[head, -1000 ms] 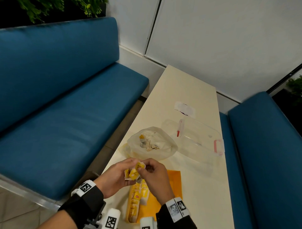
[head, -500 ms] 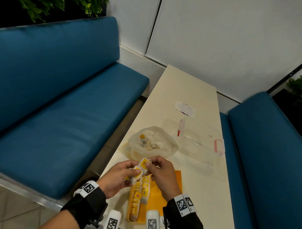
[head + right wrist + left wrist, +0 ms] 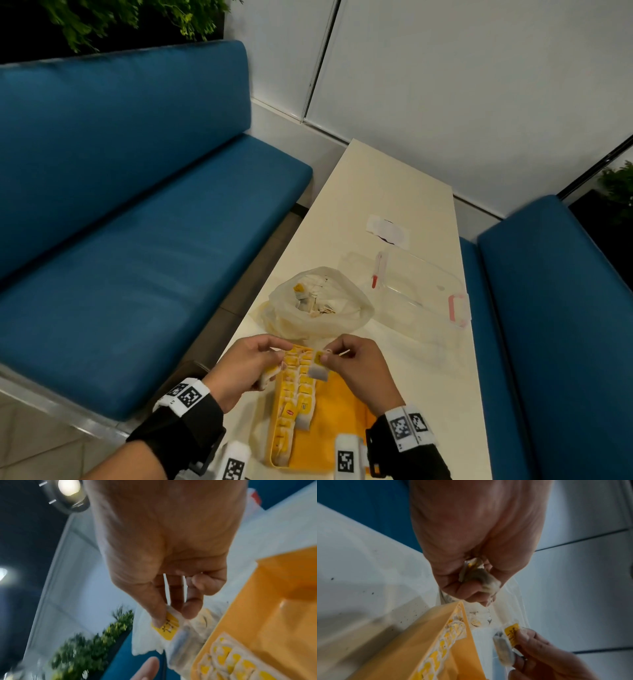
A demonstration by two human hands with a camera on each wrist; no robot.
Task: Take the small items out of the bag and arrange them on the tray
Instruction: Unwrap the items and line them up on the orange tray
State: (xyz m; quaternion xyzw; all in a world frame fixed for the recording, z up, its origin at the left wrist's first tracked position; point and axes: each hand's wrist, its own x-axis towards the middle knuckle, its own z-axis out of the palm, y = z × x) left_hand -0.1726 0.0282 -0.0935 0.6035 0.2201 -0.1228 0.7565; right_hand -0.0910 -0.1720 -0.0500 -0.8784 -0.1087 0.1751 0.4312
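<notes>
Yellow-tagged tea bag (image 3: 318,366), a second ago shared by both hands, now hangs pinched in the right hand (image 3: 356,368) over the orange tray (image 3: 335,428), ready for its row, while the left hand (image 3: 239,368) clasps another tea bag

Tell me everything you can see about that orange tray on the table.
The orange tray looks like smooth plastic, rectangular with a low raised rim. It lies flat on the pale table just below both hands, near the plastic bag. Small white sachets with yellow labels fill two neat rows along its left side; the right part is bare. Its near end is hidden behind the wrist cameras.
</notes>
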